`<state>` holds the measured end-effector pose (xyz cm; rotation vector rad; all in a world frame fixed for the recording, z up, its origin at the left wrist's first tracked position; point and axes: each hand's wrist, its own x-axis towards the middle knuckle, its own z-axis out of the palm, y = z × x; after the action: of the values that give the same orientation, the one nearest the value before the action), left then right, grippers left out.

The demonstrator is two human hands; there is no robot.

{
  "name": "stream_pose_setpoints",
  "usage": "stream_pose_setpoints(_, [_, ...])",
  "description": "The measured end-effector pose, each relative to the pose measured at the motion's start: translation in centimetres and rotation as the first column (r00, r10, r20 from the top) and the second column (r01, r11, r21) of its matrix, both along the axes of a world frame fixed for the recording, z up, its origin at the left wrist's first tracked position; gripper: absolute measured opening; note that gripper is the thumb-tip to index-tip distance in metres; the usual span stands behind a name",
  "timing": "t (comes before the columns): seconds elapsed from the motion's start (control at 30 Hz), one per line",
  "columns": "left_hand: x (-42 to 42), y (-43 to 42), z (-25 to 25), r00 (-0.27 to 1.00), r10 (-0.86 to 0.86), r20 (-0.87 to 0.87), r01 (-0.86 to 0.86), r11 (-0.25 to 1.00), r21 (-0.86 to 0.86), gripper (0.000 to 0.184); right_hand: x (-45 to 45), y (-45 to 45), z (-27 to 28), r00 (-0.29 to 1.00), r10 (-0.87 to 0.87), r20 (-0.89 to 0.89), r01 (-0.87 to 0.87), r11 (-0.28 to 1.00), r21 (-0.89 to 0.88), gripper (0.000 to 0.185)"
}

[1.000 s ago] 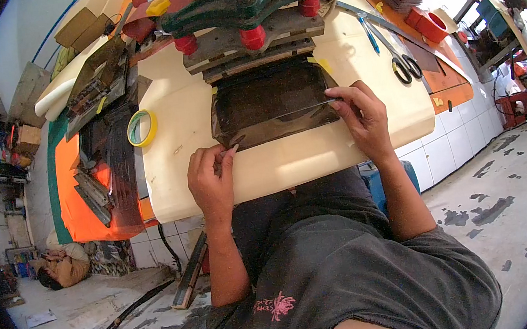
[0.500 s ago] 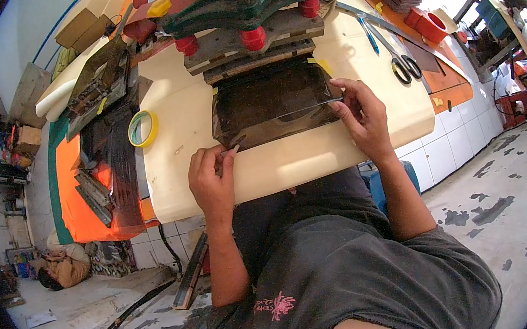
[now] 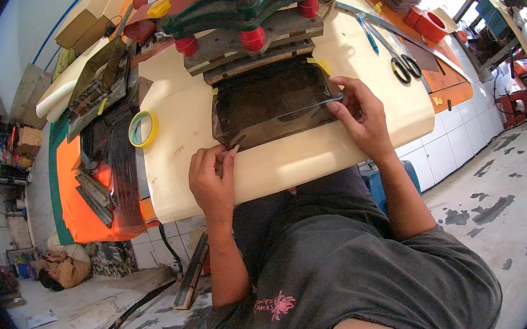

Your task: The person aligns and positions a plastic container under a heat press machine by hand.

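A dark, see-through sheet (image 3: 269,102) lies on the cream table cover (image 3: 288,156), just in front of the green press (image 3: 220,15). At the sheet's near left corner my left hand (image 3: 212,178) is closed, with thumb and forefinger pinching something small and pale. My right hand (image 3: 360,116) pinches the sheet's right side between thumb and fingers, near a thin shiny line across it. Yellow tape pieces (image 3: 321,65) show at the sheet's far corners.
A yellow tape roll (image 3: 143,129) lies left of the sheet. Black-handled scissors (image 3: 406,67), a blue pen (image 3: 368,34) and a red container (image 3: 428,25) are at the right. Metal strips (image 3: 93,197) lie on the left. A person (image 3: 67,268) is low at the far left.
The fingers of my right hand have shifted slightly on the sheet's right side. My left hand has hardly moved.
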<state>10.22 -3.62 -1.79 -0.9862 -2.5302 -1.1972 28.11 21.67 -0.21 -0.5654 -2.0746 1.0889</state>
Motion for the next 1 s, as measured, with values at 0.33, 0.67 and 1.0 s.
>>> stream_pose_setpoints(0.33, [-0.16,-0.04,-0.28,1.0,-0.009,-0.004,0.009,1.0,0.012,0.019,-0.11,0.08,0.31,0.998,0.053,0.015,-0.054,0.998,0.027,0.044])
stream_pose_setpoints(0.67, [-0.1,0.02,-0.04,0.999,-0.008,-0.037,0.008,1.0,0.004,0.02,0.15,0.18,0.83,0.992,0.115,0.042,-0.115,0.993,0.009,0.048])
stream_pose_setpoints(1.0, [-0.1,-0.04,-0.23,0.997,-0.001,-0.075,-0.001,1.0,-0.024,0.02,0.19,0.53,0.75,0.988,0.152,0.034,-0.153,0.988,0.01,0.055])
